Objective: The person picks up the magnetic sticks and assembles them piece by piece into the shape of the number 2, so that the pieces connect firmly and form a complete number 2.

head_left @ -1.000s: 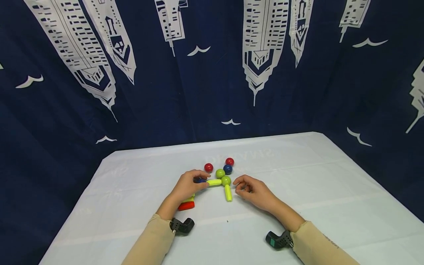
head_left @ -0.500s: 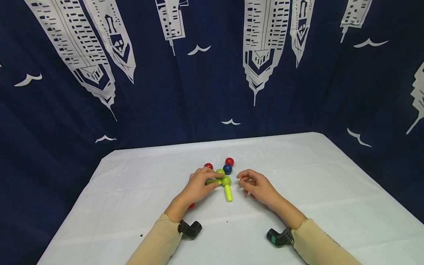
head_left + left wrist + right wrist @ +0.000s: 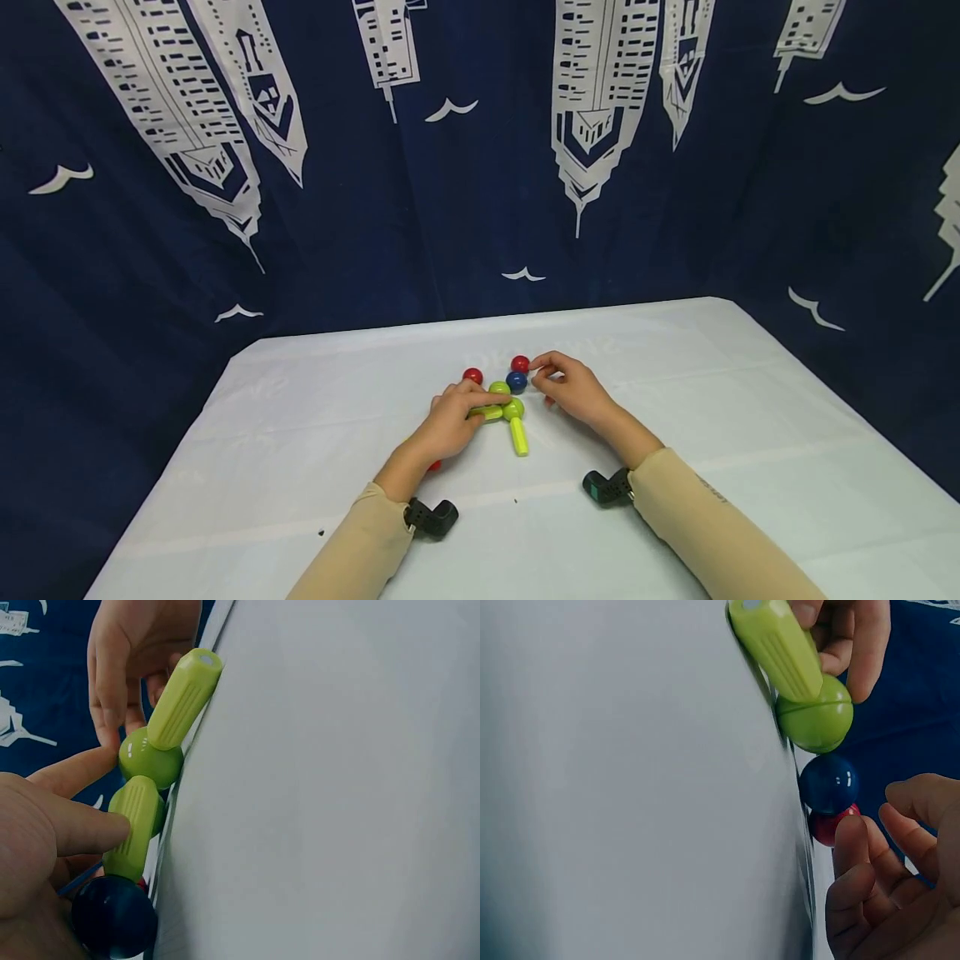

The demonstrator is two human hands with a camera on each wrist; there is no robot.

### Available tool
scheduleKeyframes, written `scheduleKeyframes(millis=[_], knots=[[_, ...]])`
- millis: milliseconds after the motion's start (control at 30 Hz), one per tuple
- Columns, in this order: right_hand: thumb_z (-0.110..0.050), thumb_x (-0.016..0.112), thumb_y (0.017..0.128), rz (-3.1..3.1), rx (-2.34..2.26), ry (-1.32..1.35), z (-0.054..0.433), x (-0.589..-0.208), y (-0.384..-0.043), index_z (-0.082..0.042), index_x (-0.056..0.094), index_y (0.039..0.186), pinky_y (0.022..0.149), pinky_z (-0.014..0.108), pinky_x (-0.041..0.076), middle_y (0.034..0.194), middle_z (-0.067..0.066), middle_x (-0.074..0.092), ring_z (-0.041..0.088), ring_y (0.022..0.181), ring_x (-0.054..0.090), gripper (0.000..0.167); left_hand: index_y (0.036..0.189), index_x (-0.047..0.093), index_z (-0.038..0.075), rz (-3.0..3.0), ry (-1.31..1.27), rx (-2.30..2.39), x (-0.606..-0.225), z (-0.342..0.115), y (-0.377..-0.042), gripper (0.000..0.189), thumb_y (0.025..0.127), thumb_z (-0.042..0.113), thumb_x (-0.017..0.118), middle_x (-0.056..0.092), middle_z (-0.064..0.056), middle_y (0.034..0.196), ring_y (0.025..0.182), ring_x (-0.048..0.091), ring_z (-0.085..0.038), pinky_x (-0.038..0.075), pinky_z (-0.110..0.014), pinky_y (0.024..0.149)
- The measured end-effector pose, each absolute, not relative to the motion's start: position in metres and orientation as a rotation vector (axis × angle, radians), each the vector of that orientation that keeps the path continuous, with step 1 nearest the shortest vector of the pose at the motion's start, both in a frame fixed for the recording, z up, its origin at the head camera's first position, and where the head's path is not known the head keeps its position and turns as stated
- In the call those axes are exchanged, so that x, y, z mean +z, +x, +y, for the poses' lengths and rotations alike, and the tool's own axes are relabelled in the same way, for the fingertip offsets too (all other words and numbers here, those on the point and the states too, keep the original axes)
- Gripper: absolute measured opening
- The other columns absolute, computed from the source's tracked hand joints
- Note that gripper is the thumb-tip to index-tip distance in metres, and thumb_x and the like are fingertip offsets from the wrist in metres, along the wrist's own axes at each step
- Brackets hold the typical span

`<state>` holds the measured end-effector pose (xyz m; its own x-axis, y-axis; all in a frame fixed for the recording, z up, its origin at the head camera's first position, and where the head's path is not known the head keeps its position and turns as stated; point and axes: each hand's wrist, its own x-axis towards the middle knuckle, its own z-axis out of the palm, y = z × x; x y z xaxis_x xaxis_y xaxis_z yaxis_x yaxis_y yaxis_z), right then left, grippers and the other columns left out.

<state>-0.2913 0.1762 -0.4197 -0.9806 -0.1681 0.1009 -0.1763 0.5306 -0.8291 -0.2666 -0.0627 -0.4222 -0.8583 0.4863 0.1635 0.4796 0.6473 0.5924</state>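
My left hand (image 3: 452,421) holds a yellow-green magnetic stick (image 3: 141,806), its thumb lying along the side and its index finger reaching to a green ball (image 3: 513,408). A second yellow-green stick (image 3: 519,437) extends from that ball toward me. At the held stick's other end sits a dark blue ball (image 3: 112,919), which my hand covers in the head view. My right hand (image 3: 573,392) hovers with bent fingers just right of another blue ball (image 3: 517,382) and a red ball (image 3: 520,364), nothing between its fingers.
Another green ball (image 3: 500,387) stands behind the joined pieces. A second red ball (image 3: 472,375) lies beyond my left fingers. Mostly hidden under my left wrist is a red piece (image 3: 435,465). A white cloth covers the table (image 3: 300,450); a navy patterned curtain (image 3: 480,208) hangs behind.
My left hand has slid right along the stick toward the green ball. My right hand first drew slightly right, then moved away from me, up beside the blue and red balls.
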Motion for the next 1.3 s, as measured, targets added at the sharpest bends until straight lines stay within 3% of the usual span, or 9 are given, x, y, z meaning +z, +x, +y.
scheduleKeyframes(millis=[200,267,433,700,1000,1167,1300], knots=[[-0.013,0.064,0.095,-2.767,1.408,0.347,0.169,-0.419,-0.301,-0.01,0.064,0.119,0.064,0.027,0.051,0.098,0.011,0.064,0.016,0.066,0.058,0.025,0.123,0.071,0.029,2.829,0.801,1.067,-0.414,-0.068,-0.268,0.039,0.094,0.005,0.063,0.064,0.0,0.109,0.103,0.056,-0.019,0.033,-0.039,0.088],[-0.013,0.065,0.094,-2.768,1.372,0.38,0.168,-0.419,-0.304,-0.011,0.065,0.118,0.063,0.026,0.051,0.096,0.009,0.064,0.016,0.067,0.057,0.025,0.12,0.073,0.026,2.837,0.779,1.14,-0.411,-0.069,-0.27,0.033,0.093,0.007,0.066,0.066,0.0,0.108,0.101,0.059,-0.019,0.038,-0.04,0.089],[-0.013,0.069,0.091,-2.763,1.256,0.46,0.168,-0.42,-0.31,-0.014,0.068,0.116,0.065,0.026,0.044,0.093,0.006,0.067,0.016,0.079,0.057,0.024,0.111,0.077,0.017,2.774,0.743,1.334,-0.405,-0.06,-0.274,0.021,0.09,0.013,0.072,0.071,-0.001,0.101,0.088,0.06,-0.015,0.048,-0.029,0.074],[-0.013,0.071,0.091,-2.774,1.2,0.514,0.167,-0.421,-0.311,-0.016,0.072,0.118,0.071,0.029,0.043,0.097,0.003,0.071,0.015,0.084,0.058,0.028,0.101,0.081,0.016,2.778,0.661,1.291,-0.405,-0.037,-0.279,0.016,0.086,0.015,0.075,0.07,-0.002,0.089,0.075,0.051,-0.01,0.041,-0.023,0.064],[-0.015,0.073,0.089,-2.816,1.135,0.549,0.166,-0.419,-0.31,-0.015,0.071,0.121,0.07,0.029,0.042,0.086,0.002,0.067,0.016,0.08,0.055,0.031,0.097,0.081,0.023,2.877,0.627,1.146,-0.408,-0.036,-0.275,0.011,0.086,0.023,0.078,0.073,0.006,0.085,0.076,0.056,-0.008,0.035,-0.037,0.085],[-0.017,0.076,0.087,-2.843,1.03,0.568,0.166,-0.417,-0.307,-0.015,0.069,0.12,0.067,0.028,0.041,0.082,0.001,0.064,0.014,0.074,0.054,0.033,0.096,0.081,0.023,2.905,0.654,1.123,-0.408,-0.036,-0.275,0.011,0.086,0.023,0.078,0.073,0.007,0.084,0.072,0.053,-0.007,0.033,-0.035,0.082],[-0.02,0.076,0.087,-2.883,0.946,0.56,0.166,-0.414,-0.302,-0.016,0.068,0.121,0.064,0.028,0.041,0.082,0.001,0.064,0.013,0.07,0.053,0.034,0.096,0.081,0.022,2.89,0.658,1.134,-0.409,-0.037,-0.276,0.011,0.086,0.022,0.078,0.074,0.006,0.088,0.07,0.051,-0.007,0.039,-0.028,0.074]])
